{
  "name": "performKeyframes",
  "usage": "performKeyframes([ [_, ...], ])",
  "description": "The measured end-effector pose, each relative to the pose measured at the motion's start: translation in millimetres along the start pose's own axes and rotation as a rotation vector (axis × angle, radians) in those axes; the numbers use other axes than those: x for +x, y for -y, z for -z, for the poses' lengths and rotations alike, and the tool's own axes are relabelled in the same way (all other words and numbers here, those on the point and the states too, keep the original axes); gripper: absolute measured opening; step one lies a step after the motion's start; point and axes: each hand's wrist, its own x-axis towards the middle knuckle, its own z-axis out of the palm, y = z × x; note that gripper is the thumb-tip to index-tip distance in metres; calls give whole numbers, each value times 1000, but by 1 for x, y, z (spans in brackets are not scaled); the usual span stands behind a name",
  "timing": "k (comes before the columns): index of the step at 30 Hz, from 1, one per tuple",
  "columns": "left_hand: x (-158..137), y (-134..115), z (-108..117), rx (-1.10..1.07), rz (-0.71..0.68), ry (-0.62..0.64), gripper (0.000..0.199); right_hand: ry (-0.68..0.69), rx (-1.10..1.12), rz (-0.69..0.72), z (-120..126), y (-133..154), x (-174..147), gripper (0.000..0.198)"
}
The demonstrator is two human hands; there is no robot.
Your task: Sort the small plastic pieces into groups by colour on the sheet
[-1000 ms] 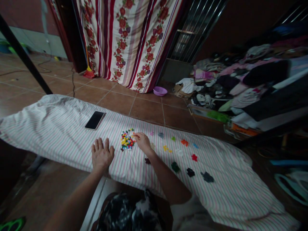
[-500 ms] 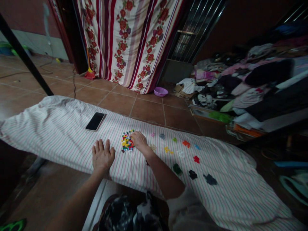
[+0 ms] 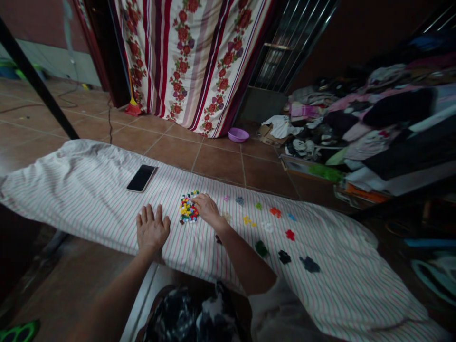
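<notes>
My left hand (image 3: 152, 228) lies flat on the striped cloth (image 3: 107, 209), fingers spread, holding nothing. Just right of it is a mixed pile of small coloured pieces (image 3: 188, 209), too small to name for certain. My right hand (image 3: 207, 208) reaches to the right edge of that pile, fingertips bent together and down among the pieces; whatever is between them is hidden. Farther right, small groups sorted by colour lie on the cloth: yellow pieces (image 3: 248, 221), orange pieces (image 3: 275, 212), red pieces (image 3: 290, 235), dark green pieces (image 3: 261, 248), black pieces (image 3: 284, 257) and dark grey pieces (image 3: 309, 264).
A phone (image 3: 141, 178) lies on the cloth, left of the pile. Beyond the cloth are a tiled floor, a purple basin (image 3: 238, 135) and a hanging floral curtain (image 3: 192, 66). Clothes (image 3: 349, 114) are heaped at the right. A dark pole (image 3: 39, 80) slants at the left.
Almost nothing differs. My right hand stays at the pile's edge with only a slight shift of its fingers, and my left hand rests in the same spot.
</notes>
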Motion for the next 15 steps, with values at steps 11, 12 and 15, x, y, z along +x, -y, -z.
performKeyframes([
  [11, 0, -1, 2, -35, 10, 11, 58, 6, 5, 95, -3, -5, 2, 20],
  [12, 0, -1, 2, -41, 7, 7, 58, 2, 9, 98, -3, -6, 2, 19],
  [15, 0, -1, 2, -48, 3, 1, 58, -15, 20, 103, -4, -6, 2, 17],
])
